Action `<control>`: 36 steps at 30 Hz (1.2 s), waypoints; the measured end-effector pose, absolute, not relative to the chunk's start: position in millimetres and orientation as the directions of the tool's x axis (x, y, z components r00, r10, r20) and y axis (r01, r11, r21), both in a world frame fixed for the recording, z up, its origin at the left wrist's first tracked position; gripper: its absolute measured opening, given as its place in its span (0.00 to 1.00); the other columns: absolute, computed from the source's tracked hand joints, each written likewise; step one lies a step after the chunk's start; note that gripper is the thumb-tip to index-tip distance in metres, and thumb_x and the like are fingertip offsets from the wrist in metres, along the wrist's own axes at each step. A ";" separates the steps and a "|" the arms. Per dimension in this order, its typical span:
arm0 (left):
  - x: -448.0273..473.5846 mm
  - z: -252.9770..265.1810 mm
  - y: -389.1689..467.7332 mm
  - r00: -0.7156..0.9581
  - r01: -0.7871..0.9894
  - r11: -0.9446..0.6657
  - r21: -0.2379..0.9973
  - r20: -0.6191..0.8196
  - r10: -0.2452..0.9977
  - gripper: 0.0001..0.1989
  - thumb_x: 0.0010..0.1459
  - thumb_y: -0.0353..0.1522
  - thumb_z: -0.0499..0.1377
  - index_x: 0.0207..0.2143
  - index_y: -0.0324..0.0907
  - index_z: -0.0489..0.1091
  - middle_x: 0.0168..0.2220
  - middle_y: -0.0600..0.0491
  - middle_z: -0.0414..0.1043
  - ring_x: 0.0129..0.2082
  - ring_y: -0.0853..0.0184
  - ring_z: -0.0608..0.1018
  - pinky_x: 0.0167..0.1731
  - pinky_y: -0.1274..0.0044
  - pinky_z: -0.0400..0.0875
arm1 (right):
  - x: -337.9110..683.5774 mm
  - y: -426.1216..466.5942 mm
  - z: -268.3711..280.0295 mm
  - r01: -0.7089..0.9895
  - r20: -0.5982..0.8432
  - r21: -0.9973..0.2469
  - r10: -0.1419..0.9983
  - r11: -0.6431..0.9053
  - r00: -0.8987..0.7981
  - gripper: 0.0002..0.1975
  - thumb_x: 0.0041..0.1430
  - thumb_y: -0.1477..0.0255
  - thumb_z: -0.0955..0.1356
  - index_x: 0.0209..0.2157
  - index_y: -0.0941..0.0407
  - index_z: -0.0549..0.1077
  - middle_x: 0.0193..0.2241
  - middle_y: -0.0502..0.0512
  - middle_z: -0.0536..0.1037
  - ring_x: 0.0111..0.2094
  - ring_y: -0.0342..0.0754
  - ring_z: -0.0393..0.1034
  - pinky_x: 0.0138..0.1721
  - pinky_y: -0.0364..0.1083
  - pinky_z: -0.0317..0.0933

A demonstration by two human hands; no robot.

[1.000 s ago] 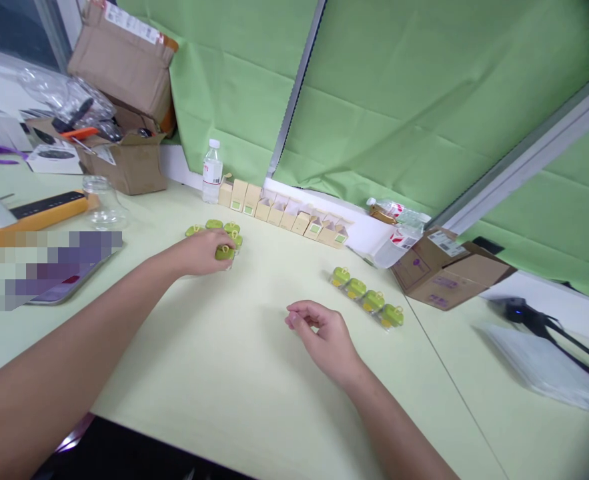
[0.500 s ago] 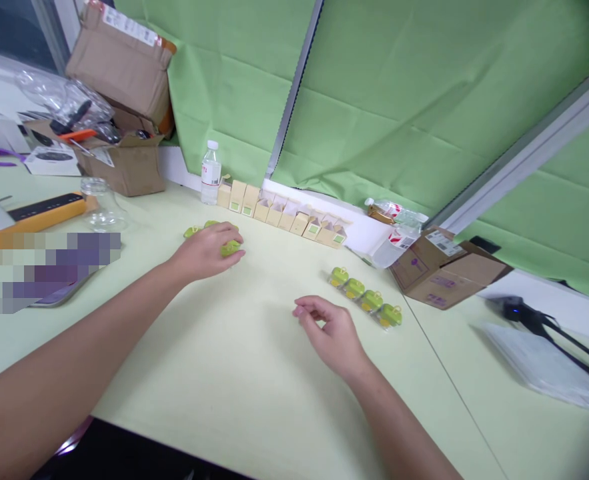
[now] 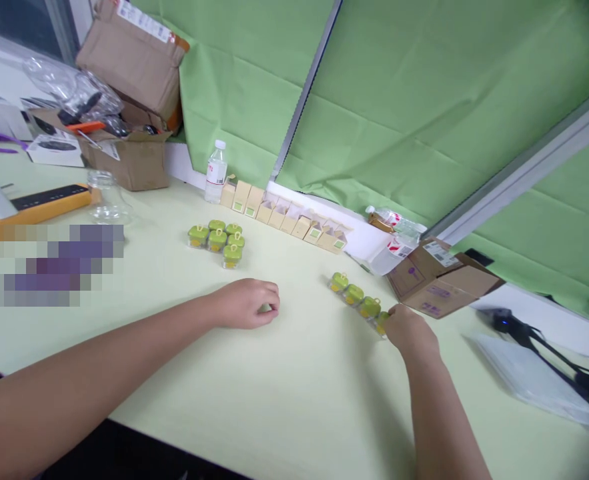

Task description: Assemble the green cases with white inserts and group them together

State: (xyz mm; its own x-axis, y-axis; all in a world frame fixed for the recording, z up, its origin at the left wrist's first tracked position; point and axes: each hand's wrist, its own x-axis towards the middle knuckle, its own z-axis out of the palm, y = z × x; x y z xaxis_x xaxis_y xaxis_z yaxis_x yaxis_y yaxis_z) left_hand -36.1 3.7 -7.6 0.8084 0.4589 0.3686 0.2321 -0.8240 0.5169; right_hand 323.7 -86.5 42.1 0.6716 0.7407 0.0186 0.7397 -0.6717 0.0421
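Observation:
My right hand (image 3: 413, 333) is closed about the near end of a row of small clear containers with green lids, its fingers on the last green-lidded container (image 3: 381, 323), which it partly covers. The other containers (image 3: 353, 295) of that row stand close together with yellow contents showing through. Over the middle of the table, my left hand (image 3: 249, 303) is curled with thumb and fingertips together, and nothing shows in it. Beyond it a cluster of several more green-lidded containers (image 3: 217, 240) stands upright, yellow loops on their lids.
Small cream cartons (image 3: 277, 215) line the back edge beside an upright water bottle (image 3: 216, 172). Right are tilted bottles (image 3: 397, 250), a cardboard box (image 3: 441, 277) and a plastic packet (image 3: 529, 377). Left are a glass jar (image 3: 107, 200), a power strip (image 3: 49, 203) and an open carton (image 3: 129, 160).
My left hand has come away from the cluster, toward me and to the right. My right hand has moved right onto the end container of the row. The view has shifted slightly.

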 end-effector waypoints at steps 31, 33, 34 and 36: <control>-34.1 -10.8 11.5 0.775 0.363 -0.717 0.595 0.234 0.586 0.29 0.55 0.43 0.63 0.57 0.45 0.65 0.50 0.48 0.74 0.50 0.57 0.75 0.48 0.70 0.69 | 177.7 -85.9 7.5 -0.236 -0.083 -0.972 0.951 -0.010 0.299 0.12 0.57 0.62 0.72 0.35 0.53 0.69 0.36 0.51 0.79 0.36 0.52 0.77 0.39 0.52 0.73; -37.9 -14.1 18.1 0.727 0.443 -0.725 0.528 0.261 0.635 0.25 0.58 0.41 0.61 0.56 0.44 0.66 0.52 0.46 0.72 0.53 0.55 0.73 0.50 0.67 0.69 | 183.0 -83.4 11.7 -0.370 -0.220 -0.922 0.938 -0.111 0.266 0.09 0.58 0.65 0.71 0.35 0.54 0.70 0.34 0.52 0.79 0.34 0.51 0.78 0.37 0.50 0.74; -39.7 -15.5 21.0 0.705 0.478 -0.726 0.494 0.278 0.653 0.25 0.59 0.40 0.59 0.57 0.43 0.65 0.54 0.45 0.71 0.54 0.54 0.72 0.51 0.66 0.68 | 184.5 -82.6 12.7 -0.413 -0.276 -0.898 0.926 -0.153 0.258 0.07 0.59 0.66 0.70 0.35 0.54 0.70 0.34 0.53 0.79 0.33 0.50 0.78 0.35 0.48 0.73; -42.8 -16.7 24.9 0.676 0.521 -0.731 0.440 0.309 0.669 0.25 0.60 0.38 0.58 0.59 0.42 0.63 0.57 0.44 0.68 0.57 0.53 0.69 0.53 0.65 0.67 | 184.7 -82.3 13.0 -0.464 -0.359 -0.857 0.907 -0.226 0.220 0.07 0.61 0.66 0.69 0.35 0.55 0.72 0.34 0.54 0.79 0.32 0.48 0.77 0.32 0.44 0.72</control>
